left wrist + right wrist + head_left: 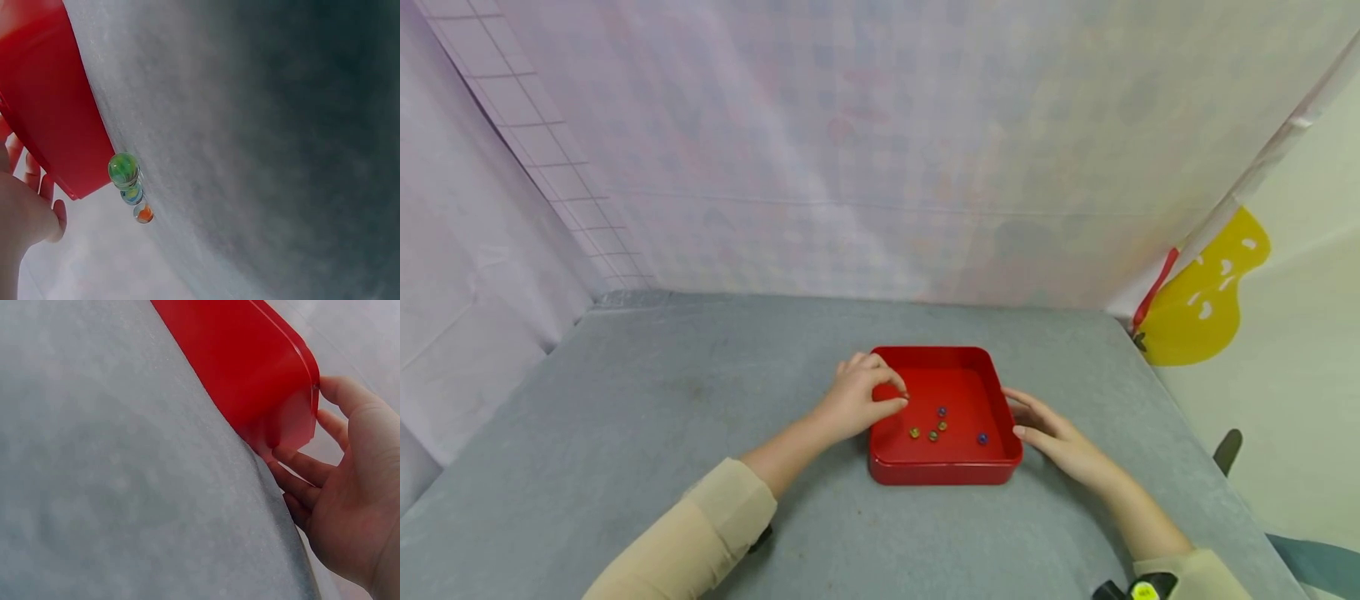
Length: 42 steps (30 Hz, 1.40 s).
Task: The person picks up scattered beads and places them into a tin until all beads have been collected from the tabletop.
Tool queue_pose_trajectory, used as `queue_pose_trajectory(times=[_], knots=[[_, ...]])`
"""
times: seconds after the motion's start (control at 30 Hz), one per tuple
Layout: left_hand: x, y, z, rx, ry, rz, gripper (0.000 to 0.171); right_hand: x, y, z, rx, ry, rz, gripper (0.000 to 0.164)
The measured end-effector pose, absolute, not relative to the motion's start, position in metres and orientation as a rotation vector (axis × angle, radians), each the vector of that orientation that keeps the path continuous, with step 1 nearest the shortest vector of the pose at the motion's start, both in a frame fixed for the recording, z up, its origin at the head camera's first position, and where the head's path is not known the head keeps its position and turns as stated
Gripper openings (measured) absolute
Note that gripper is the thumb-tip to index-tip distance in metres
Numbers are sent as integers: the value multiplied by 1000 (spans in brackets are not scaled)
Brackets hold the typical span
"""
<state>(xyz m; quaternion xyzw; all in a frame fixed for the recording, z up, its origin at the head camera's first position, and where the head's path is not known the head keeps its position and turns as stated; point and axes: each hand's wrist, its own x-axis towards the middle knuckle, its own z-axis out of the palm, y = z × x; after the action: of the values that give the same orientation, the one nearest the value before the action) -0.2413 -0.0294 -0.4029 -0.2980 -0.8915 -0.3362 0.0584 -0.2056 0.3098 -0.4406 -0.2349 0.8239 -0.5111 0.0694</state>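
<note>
Gray surface (647,417), white hangings (850,167) behind: glossy tray of marbles between two hands

Head view: red tray (945,475) sits flat, nearer the surface's right edge than its left, well short of the far edge. Five marbles inside, all in its near half: one blue marble (982,438) toward the near right corner, the other four closer together. Left hand (856,396) is over the tray's left edge, first finger and thumb almost meeting; dark speck between them, can't tell if it's a marble. Right hand (1063,442) touches the right edge, fingers apart. Tray looks light and stiff, slick finish; best held by opposite walls and kept level, since the marbles would likely roll.

Left wrist view: green marble (124,170), blue-yellow marble (132,194) and orange marble (144,214) lie in a row on the surface, outside the tray and just beside its wall; contact unclear. Probably glass: hard, light, slippery. Pinch across the widest part, gently. Visible fingers are loosely bent; pinching tips not shown.

Right wrist view: right fingers spread along a tray corner, thumb at the rim, others lower on the wall. Looks like bracing, little squeeze.
</note>
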Motion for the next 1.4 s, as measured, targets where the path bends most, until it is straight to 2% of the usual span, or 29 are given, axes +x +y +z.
queue_pose_trajectory(times=[1.4], knots=[[-237,-43,-401,-917,-2654,-1113,20,-207,312,-443,-731,2491,-1532,51]])
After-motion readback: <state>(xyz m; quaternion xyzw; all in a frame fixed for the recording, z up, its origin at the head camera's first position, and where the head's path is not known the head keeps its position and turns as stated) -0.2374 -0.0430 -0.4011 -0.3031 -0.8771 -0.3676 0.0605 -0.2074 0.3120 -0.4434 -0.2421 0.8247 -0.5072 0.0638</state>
